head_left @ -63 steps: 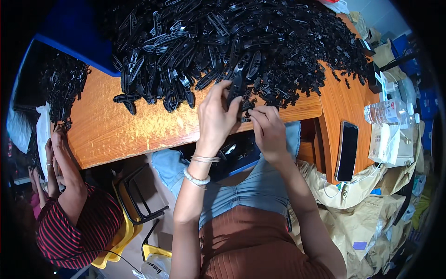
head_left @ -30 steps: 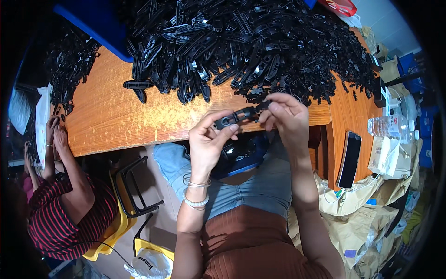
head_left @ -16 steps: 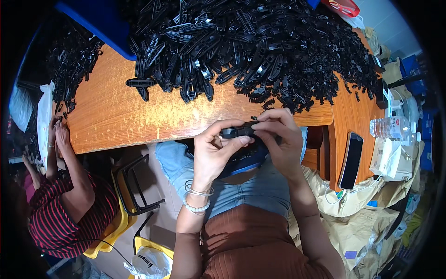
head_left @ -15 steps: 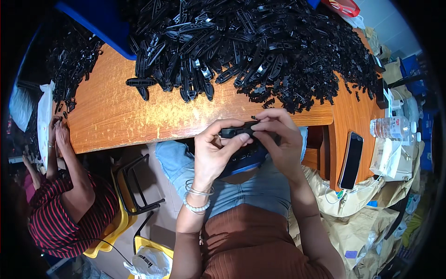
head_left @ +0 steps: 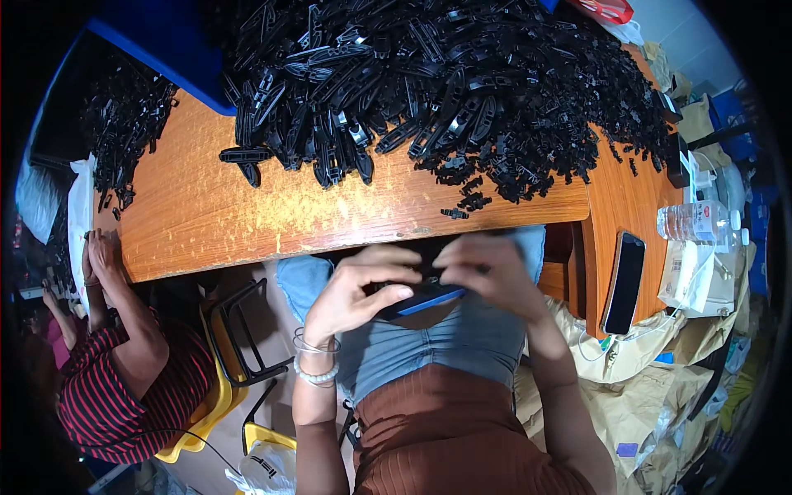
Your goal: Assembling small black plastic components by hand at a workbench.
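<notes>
My left hand (head_left: 356, 287) and my right hand (head_left: 488, 274) are together over my lap, just below the front edge of the wooden table (head_left: 247, 216). Both pinch a long black plastic part (head_left: 412, 286), mostly hidden by my fingers. Right under it lies a dark object with a blue edge (head_left: 429, 300), resting on my lap; I cannot tell what it is. A large heap of the same black plastic parts (head_left: 429, 91) covers the far half of the table. A few loose pieces (head_left: 455, 213) lie near the front edge.
A black phone (head_left: 623, 282) and a water bottle (head_left: 700, 221) lie on the table's right end. Another person in a red striped shirt (head_left: 124, 388) works at the left end beside a smaller heap (head_left: 124, 132). A yellow chair (head_left: 216, 403) and brown paper bags (head_left: 660, 396) stand nearby.
My hands took a black part from the heap's edge and carried it down off the table to my lap. The other person's hands stayed at the left end.
</notes>
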Action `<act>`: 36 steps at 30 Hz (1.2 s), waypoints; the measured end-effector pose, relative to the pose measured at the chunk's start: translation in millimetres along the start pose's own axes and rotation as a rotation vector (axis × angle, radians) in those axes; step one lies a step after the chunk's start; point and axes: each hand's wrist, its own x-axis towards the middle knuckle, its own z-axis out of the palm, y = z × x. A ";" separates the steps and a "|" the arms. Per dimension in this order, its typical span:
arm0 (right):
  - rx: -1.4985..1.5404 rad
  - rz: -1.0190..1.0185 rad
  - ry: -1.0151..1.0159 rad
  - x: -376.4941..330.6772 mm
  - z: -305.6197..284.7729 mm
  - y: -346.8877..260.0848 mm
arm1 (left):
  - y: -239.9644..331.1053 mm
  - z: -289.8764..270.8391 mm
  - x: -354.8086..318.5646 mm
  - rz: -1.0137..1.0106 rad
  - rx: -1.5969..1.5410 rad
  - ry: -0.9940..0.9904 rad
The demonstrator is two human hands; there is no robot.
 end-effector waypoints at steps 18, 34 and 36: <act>-0.794 -0.485 0.553 54.7 -41.9 19.5 | -9.1 23.3 139.7 -0.060 0.197 0.722; 0.192 -0.062 0.547 19.6 10.8 -24.4 | 22.6 47.5 44.9 -0.166 -0.843 0.538; 0.114 -0.095 0.494 18.3 9.1 -27.2 | 24.4 45.2 41.8 -0.142 -0.929 0.583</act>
